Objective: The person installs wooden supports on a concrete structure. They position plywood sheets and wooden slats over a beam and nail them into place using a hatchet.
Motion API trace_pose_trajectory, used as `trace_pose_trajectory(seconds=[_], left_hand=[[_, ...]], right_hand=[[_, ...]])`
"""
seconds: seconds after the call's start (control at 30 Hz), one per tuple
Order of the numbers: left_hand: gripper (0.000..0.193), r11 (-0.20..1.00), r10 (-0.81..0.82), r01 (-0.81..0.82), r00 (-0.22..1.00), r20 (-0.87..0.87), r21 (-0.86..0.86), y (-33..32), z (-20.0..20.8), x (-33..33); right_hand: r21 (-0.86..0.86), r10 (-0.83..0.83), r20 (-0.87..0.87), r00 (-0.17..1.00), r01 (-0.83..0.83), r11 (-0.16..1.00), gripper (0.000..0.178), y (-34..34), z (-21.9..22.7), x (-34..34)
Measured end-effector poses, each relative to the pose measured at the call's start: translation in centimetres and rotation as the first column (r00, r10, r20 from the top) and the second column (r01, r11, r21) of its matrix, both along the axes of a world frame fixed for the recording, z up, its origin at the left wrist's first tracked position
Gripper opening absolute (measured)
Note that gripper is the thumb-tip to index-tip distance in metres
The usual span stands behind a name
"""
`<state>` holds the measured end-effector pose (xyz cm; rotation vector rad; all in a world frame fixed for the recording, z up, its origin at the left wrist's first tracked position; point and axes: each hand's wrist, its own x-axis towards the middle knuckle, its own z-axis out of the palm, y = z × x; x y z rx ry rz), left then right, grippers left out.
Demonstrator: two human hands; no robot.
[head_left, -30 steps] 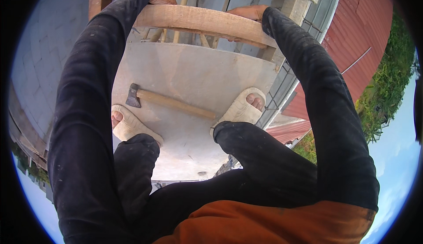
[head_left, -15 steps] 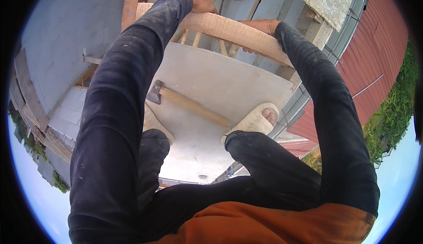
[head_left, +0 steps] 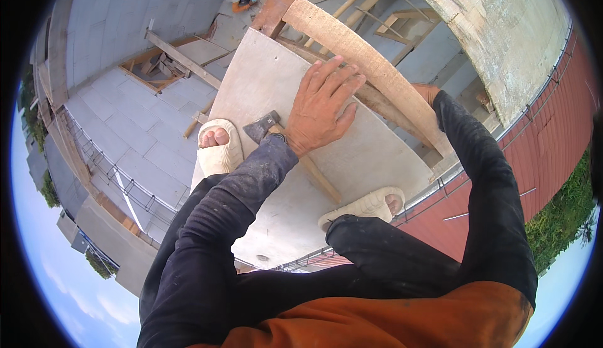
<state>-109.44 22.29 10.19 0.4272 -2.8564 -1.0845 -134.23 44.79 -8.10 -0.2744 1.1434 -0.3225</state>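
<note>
Seemingly steadies the plank (head_left: pixel 380 75) along the far edge of the board (head_left: pixel 380 147) with the right hand (head_left: pixel 428 92); cannot tell those hidden fingers' state. Spreads the fingers of the left hand (head_left: pixel 321 106) toward it. Has the axe (head_left: pixel 261 127) between the sandals (head_left: pixel 221 158), likely for reach.

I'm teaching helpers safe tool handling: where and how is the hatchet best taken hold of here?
Probably by the lower wooden handle, from above and the person's right: the hatchet lies flat on the pale board, metal head toward the left sandal, slim handle end uncovered near the right sandal, while the left hand and wrist hide part nearer the head.
</note>
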Motion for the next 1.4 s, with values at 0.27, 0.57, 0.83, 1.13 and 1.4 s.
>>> trace_pose_trajectory(seconds=[0.27,0.57,0.83,1.13,1.4], left_hand=[[0.078,0.532,0.570,-0.729,0.685,0.455,0.432,-20.4,-5.9,4.5],[0.101,0.317,0.222,-0.667,0.744,0.630,0.675,-20.3,-8.5,0.2],[0.095,0.363,0.126,-0.460,0.886,0.446,0.810,-19.1,-5.6,-1.7],[0.089,0.258,0.155,-0.701,0.709,0.688,0.665,-22.1,-10.7,1.0],[0.090,0.210,0.113,-0.696,0.715,0.690,0.686,-21.3,-10.6,0.9]], right_hand=[[0.110,-0.142,0.142,0.980,0.127,0.986,0.059,-1.1,1.8,0.1],[0.041,-0.053,0.005,0.999,0.053,0.998,0.063,-2.1,3.3,-0.4],[0.034,-0.059,-0.043,0.997,0.061,0.998,0.072,-1.8,3.8,-0.4],[-0.027,-0.084,0.060,0.995,0.085,0.996,0.068,-1.7,1.9,-0.1],[-0.048,-0.107,0.137,0.985,0.115,0.992,0.064,-1.1,0.3,0.4]])
